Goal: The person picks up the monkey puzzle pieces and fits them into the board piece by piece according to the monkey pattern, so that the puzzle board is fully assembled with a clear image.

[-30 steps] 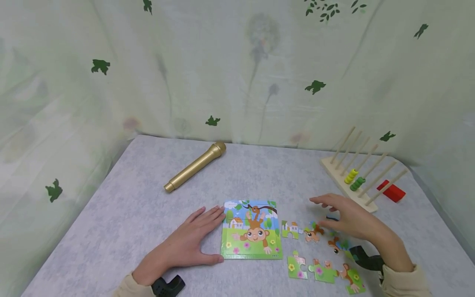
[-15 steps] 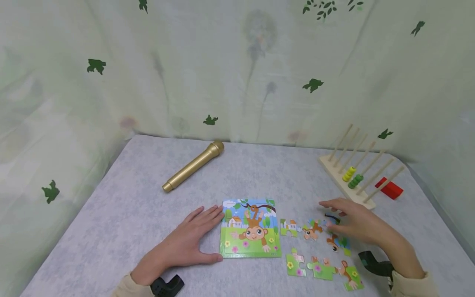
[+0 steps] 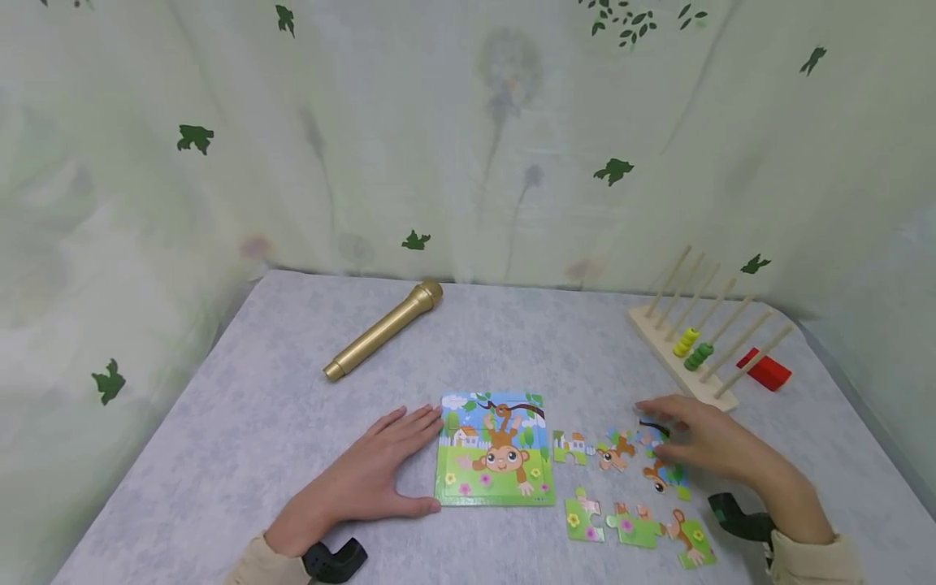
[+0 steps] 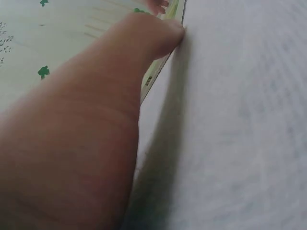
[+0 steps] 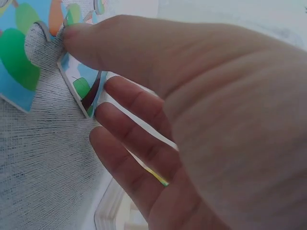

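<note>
A square puzzle board (image 3: 497,483) with a hanging-monkey picture lies in front of me. My left hand (image 3: 373,475) rests flat beside it, fingertips and thumb tip at its left edge. To the right, my right hand (image 3: 705,439) reaches over the loose pieces with bent fingers. It pinches the edges of a puzzle piece (image 5: 81,91) showing sky and a dark branch, thumb on one side and fingertips on the other in the right wrist view. Beside it lies a piece (image 3: 661,478) with part of the monkey's face. The hand partly hides the gripped piece in the head view.
More loose pieces lie near the board: a house piece (image 3: 570,446), a monkey piece (image 3: 613,455), flower pieces (image 3: 585,520) and a corner piece (image 3: 693,540). Farther back are a gold microphone (image 3: 383,329), a wooden peg stand (image 3: 683,357) with beads, and a red block (image 3: 764,370).
My right hand has moved slightly right and down onto the branch piece, and its fingers have drawn in around it. The left hand stays at the board's edge.
</note>
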`<state>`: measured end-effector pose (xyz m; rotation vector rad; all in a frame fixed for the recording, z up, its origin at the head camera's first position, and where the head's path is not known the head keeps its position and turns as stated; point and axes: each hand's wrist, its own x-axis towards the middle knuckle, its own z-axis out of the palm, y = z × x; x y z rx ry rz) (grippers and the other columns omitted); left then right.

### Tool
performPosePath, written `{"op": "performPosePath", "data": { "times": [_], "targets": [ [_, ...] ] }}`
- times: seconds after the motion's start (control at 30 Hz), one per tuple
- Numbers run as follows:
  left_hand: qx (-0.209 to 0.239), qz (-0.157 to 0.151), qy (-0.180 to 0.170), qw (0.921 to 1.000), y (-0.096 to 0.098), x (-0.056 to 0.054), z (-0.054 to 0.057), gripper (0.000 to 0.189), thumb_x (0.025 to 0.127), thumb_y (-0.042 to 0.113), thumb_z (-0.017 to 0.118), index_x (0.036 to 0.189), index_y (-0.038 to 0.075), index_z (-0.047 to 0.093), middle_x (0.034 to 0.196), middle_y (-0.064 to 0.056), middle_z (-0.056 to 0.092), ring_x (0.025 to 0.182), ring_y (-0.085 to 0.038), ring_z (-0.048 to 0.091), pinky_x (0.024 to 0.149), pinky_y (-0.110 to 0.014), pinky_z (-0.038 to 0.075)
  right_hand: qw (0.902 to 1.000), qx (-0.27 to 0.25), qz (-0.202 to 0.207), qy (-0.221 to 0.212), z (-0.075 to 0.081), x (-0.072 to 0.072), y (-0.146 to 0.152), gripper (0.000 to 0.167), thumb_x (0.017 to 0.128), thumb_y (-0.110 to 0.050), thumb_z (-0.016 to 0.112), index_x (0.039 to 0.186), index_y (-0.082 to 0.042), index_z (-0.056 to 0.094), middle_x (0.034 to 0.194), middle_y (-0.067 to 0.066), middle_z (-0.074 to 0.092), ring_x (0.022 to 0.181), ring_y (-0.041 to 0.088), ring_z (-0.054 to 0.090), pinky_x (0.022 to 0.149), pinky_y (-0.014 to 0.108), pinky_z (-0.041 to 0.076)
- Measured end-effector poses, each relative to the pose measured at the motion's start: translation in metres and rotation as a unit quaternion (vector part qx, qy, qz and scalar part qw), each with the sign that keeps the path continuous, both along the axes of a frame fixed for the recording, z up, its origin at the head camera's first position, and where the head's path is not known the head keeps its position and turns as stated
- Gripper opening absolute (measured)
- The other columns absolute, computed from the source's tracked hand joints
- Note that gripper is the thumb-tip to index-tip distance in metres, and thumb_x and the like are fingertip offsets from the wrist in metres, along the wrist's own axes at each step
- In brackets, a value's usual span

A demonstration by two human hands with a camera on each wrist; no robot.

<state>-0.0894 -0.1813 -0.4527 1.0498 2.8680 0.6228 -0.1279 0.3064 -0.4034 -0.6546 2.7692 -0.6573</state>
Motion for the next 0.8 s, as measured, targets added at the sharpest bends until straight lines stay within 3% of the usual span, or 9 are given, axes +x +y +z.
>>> {"op": "performPosePath", "data": {
  "times": [0.17,0.3,0.6,0.8],
  "targets": [
    [0.015,-0.009,0.012,0.9998,0.0,-0.003,-0.003,0.106,0.081,0.08,0.066,0.157,0.01,0.044,0.165,-0.003,0.039,0.154,-0.024,0.033,0.128,-0.046,0.025,0.9998,0.001,0.018,0.002,-0.003,0.0,0.004,0.062,0.084,-0.026,0.086,0.138,-0.005,0.062,0.134,0.008,0.066,0.112,0.026,0.064,0.087,0.033,0.06],
    [0.031,-0.009,0.019,0.9993,-0.004,-0.007,-0.003,0.105,0.078,0.079,0.07,0.154,0.011,0.049,0.163,-0.003,0.042,0.152,-0.026,0.037,0.127,-0.049,0.03,0.9999,0.006,0.007,-0.005,-0.002,-0.003,0.002,0.061,0.085,-0.027,0.086,0.138,-0.006,0.063,0.132,0.007,0.066,0.112,0.025,0.065,0.089,0.034,0.06],
    [0.05,-0.001,0.016,0.9986,-0.006,-0.01,-0.007,0.104,0.075,0.08,0.072,0.153,0.014,0.051,0.162,-0.002,0.043,0.152,-0.023,0.038,0.126,-0.046,0.031,0.9997,0.019,-0.008,-0.009,-0.001,-0.003,-0.001,0.052,0.083,-0.028,0.087,0.128,-0.006,0.07,0.123,0.003,0.068,0.114,0.027,0.066,0.097,0.05,0.058],
    [0.054,-0.001,0.023,0.9983,-0.004,-0.012,-0.009,0.103,0.075,0.079,0.073,0.152,0.013,0.052,0.161,-0.002,0.045,0.151,-0.025,0.039,0.125,-0.049,0.033,0.9997,0.023,0.002,0.001,-0.004,-0.003,0.003,0.051,0.086,-0.029,0.085,0.13,-0.008,0.071,0.12,0.001,0.068,0.109,0.023,0.065,0.091,0.042,0.06]
  ]
}}
